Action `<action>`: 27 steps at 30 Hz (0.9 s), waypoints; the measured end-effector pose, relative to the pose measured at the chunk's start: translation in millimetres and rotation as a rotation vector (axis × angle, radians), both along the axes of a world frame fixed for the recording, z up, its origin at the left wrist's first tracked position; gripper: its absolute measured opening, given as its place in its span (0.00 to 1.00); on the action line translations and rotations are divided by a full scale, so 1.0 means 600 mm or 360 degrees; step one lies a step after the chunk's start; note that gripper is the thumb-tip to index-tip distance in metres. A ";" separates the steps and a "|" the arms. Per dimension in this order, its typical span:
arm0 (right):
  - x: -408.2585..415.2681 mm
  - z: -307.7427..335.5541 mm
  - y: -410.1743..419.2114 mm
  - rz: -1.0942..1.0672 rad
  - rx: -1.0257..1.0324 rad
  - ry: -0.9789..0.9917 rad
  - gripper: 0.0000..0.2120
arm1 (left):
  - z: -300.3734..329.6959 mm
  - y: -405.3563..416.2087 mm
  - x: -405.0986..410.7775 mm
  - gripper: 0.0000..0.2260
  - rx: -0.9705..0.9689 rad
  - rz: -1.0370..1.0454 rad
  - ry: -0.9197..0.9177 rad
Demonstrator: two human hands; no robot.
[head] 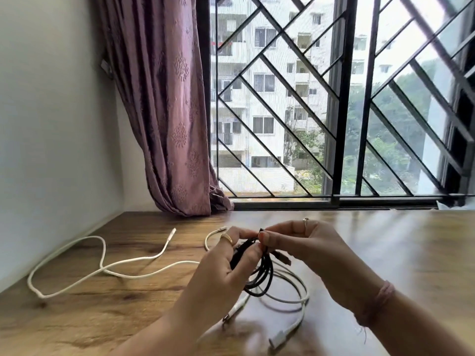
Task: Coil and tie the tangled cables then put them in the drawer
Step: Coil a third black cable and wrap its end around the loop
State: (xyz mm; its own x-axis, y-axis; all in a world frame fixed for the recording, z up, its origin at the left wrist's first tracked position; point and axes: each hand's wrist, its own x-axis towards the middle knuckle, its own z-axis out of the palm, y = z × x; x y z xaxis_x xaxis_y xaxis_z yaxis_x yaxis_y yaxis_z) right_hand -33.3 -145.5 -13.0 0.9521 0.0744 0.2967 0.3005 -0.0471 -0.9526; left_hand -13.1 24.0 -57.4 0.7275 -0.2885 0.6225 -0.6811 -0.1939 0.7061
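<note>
Closest to the camera, a white connector end [276, 339] of the loosely coiled white cable [295, 301] is lying on the wooden surface [385, 240], below and nearer than both sets of fingers. The left hand [226, 263] is gripping the black cable coil [259, 276], with its fingers curled round the upper part of the bundle. The right hand [303, 247] is pinching a small black piece at the top of that bundle, either the cable's free end or a tie; blur is preventing a firm identification.

The coil is hanging from the fingers with its long axis running downward from the grip. Its lower loop is reaching the white cable's loops; contact cannot be confirmed. A black plug [282, 258] is pointing out to the right, just beneath the right fingers.

Risks from this position:

- The wrap is appearing unfinished — if the right fingers release the pinched piece early, the loops are likely to spring apart.
- The dangling lower loop is sitting over the white cable, so lifting the bundle could snag and drag it.
- The protruding plug could catch in the loops while the wrap is tightening.

A second white cable [102, 265] is sprawling uncoiled to the left of the left fingers, well apart from them. No drawer is in view.
</note>
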 end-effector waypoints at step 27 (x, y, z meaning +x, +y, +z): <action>0.010 0.007 -0.032 0.0355 -0.0129 0.0472 0.21 | 0.004 -0.004 -0.016 0.09 0.0158 0.0028 -0.0184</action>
State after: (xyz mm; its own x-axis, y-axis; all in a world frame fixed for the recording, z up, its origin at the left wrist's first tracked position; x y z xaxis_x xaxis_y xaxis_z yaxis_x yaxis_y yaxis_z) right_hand -27.1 -164.9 -8.7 0.9535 0.3015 -0.0051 0.0234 -0.0907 -0.9956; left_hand -22.6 21.7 -54.9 0.6582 -0.3407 0.6714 -0.7526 -0.2715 0.6000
